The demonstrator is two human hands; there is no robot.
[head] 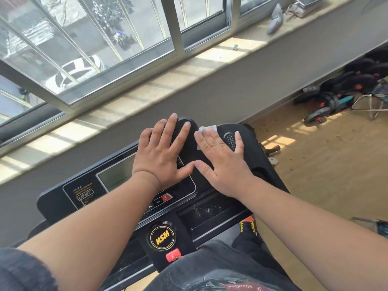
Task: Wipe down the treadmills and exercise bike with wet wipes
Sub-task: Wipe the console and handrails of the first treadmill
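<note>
Hands lie flat, fingers straight and spread, on a black treadmill console (117, 198): left hand (162, 153) beside its screen, right hand (220, 159) pressing a white wet wipe (206, 130) near the speaker grille (230, 139).

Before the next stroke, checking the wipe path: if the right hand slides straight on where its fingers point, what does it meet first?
Probably the console's far edge; the right hand, flat on the white wet wipe, points there. Beyond is wall; depth unclear.

Matt plastic console (258, 164), prob. paper wipe (206, 129)
</note>
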